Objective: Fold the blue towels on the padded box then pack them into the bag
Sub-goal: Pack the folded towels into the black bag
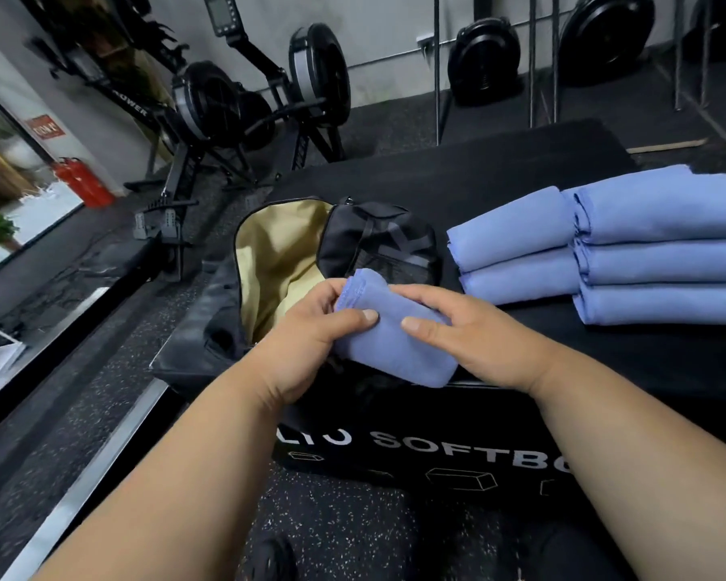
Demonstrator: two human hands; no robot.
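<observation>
Both hands hold one folded blue towel (pixel 395 345) just above the near edge of the black padded box (pixel 457 429). My left hand (pixel 315 333) grips its left end with the thumb on top. My right hand (pixel 474 329) grips its right side, thumb pressed on the cloth. Directly behind the towel lies the black bag (pixel 378 241), unzipped, its tan lining (pixel 286 262) showing. Several folded blue towels sit on the box to the right in two stacks, a lower one (pixel 516 249) and a taller one (pixel 659 253).
Rowing machines (pixel 235 106) stand on the speckled rubber floor behind the box. A red fire extinguisher (pixel 82 180) stands by the glass wall at the left. Metal rack legs (pixel 436 77) rise at the back. My dark shoes (pixel 269 555) are below the box.
</observation>
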